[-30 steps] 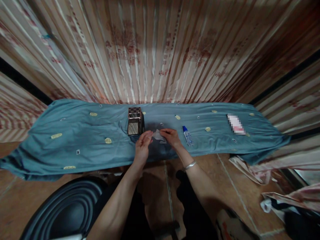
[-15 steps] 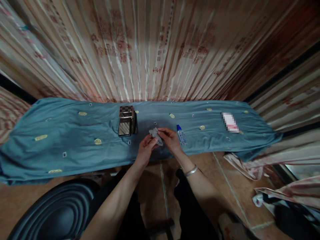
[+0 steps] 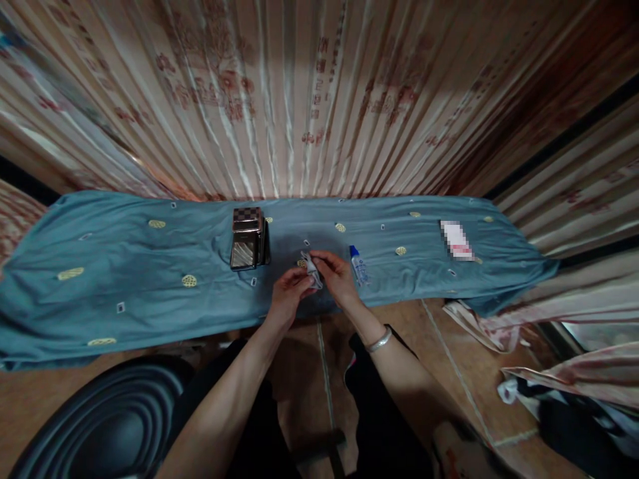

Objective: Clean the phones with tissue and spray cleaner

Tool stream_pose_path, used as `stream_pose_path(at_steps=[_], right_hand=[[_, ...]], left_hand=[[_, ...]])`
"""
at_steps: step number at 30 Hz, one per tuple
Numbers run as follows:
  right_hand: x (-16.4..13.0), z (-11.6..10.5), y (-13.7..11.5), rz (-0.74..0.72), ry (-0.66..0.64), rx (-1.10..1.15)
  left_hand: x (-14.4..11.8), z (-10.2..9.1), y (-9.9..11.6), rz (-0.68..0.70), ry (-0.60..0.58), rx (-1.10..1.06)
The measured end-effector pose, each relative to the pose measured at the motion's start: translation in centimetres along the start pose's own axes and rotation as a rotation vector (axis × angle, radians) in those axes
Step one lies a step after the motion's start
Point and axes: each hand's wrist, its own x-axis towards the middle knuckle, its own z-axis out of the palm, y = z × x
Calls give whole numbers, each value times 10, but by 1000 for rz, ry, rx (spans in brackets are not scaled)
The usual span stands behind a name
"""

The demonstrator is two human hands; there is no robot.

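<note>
Both hands meet just above the near edge of the table (image 3: 124, 279), which is draped in a blue-green cloth with small yellow and white motifs. The left hand (image 3: 287, 296) is curled, its fingertips pinched on the lower end of a small whitish, crumpled piece of soft material (image 3: 311, 266); whether it is cloth, tissue or plastic film cannot be told. The right hand (image 3: 335, 276) is likewise closed around the same piece from the 3 o'clock side, thumb and forefinger gripping its upper part, so the piece is held between the two hands, lifted slightly off the cloth. A silver bangle (image 3: 378, 340) circles the right wrist.

At 10 o'clock from the hands, near but apart from them, a shiny metal box (image 3: 246, 237) with a chequered top stands upright on the table. Just beside the right hand, at 2 o'clock, a small bottle (image 3: 358, 265) with a blue cap lies on its side. Well apart at 2 o'clock lies a white and red card (image 3: 455, 239), blurred out. Pleated pinkish curtains (image 3: 299, 100) hang behind the table. A dark round stool (image 3: 100, 426) sits on the floor at 7 o'clock.
</note>
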Motion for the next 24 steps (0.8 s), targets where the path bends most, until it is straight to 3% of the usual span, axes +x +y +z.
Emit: stream_pose_path(at_steps=[4, 10, 14, 21, 24], right_hand=[[-5, 1, -9, -25, -62, -89], [-8, 5, -8, 289, -232, 125], [-4, 7, -2, 362, -153, 279], [4, 1, 0, 218, -15, 239], [7, -2, -1, 186, 15, 201]], left_hand=[[7, -7, 5, 118, 42, 98], [19, -22, 8, 344, 49, 225], [20, -27, 7, 334, 59, 254], [18, -29, -2, 195, 91, 171], [16, -29, -2, 286, 124, 200]])
